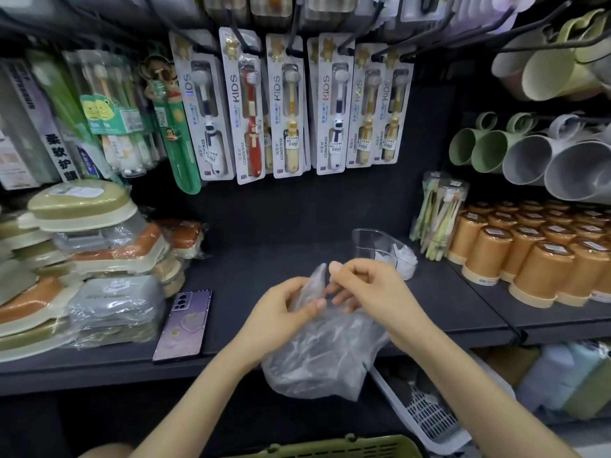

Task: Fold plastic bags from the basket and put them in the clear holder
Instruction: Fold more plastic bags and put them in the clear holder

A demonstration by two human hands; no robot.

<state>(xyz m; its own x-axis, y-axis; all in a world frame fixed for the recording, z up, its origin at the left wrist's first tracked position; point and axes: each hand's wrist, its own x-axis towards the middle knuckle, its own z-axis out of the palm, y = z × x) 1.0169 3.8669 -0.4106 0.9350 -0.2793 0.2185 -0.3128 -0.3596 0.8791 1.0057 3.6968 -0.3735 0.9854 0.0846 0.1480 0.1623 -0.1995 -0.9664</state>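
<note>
A clear, crumpled plastic bag (pixel 322 355) hangs in front of the dark shelf's front edge. My left hand (pixel 287 314) grips its upper part, thumb pressed on the film. My right hand (pixel 367 289) pinches the bag's top edge just to the right. The clear holder (pixel 372 247) stands on the shelf right behind my right hand, with folded white bags (pixel 401 259) in its right side. The olive-green basket (pixel 337 449) shows only its rim at the bottom edge.
A purple phone (pixel 185 325) lies on the dark shelf (pixel 264 259) to the left, beside stacked wrapped soap boxes (pixel 99 276). Orange cups (pixel 535 249) fill the right shelf. A white slotted basket (pixel 426 414) sits lower right. Packaged toothbrushes (pixel 287 107) hang above.
</note>
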